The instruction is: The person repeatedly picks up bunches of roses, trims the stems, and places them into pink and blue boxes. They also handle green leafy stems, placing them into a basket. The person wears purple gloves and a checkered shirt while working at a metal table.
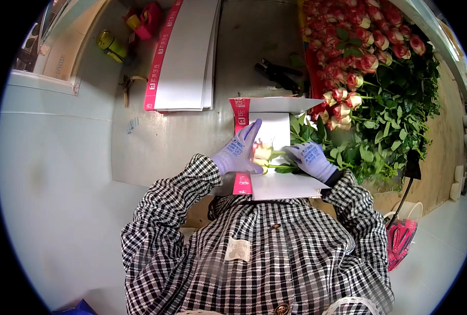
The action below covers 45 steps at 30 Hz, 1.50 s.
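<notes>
Both my hands wear purple gloves. My left hand [239, 149] cups a cream-and-pink rose bloom [262, 152] lying on a white cardboard sheet with a pink edge [275, 126]. My right hand [309, 157] holds the same rose's green leafy stem [286, 168] just right of the bloom. The sheet lies on the grey worktable [154, 142] directly in front of my checked shirt.
A big pile of pink-and-cream roses [359, 47] with leafy stems fills the table's right side. A stack of white sheets with pink edges [183, 58] lies farther back. A black tool [275, 73] rests behind the sheet. Yellow and pink items [133, 26] sit at the far left.
</notes>
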Tool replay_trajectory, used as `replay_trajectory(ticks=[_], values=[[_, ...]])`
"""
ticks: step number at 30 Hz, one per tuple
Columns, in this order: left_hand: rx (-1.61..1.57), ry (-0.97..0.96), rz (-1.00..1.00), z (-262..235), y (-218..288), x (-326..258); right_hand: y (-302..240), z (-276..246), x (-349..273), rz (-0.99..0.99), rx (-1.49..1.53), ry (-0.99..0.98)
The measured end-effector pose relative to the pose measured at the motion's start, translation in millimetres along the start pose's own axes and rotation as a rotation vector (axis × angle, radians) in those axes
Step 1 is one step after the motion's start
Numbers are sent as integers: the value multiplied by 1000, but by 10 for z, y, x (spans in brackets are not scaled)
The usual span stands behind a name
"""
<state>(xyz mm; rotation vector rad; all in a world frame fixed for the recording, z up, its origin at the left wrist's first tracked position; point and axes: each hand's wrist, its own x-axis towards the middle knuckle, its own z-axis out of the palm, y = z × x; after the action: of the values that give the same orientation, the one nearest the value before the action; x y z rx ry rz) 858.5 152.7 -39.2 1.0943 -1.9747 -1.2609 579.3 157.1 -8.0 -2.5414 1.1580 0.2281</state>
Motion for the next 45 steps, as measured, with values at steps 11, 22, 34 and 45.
replay_trajectory(ticks=[11,22,34,45], values=[[266,-525,-188,-211,-6,365,-314,-329,243,-232,269,-231],[225,-695,-446,-261,164,521,-289,177,256,-597,39,-13],[336,-652,-346,-237,239,491,-208,-449,104,-301,413,-107],[255,-609,-314,-219,201,419,1908,-538,-554,560,-417,-84]])
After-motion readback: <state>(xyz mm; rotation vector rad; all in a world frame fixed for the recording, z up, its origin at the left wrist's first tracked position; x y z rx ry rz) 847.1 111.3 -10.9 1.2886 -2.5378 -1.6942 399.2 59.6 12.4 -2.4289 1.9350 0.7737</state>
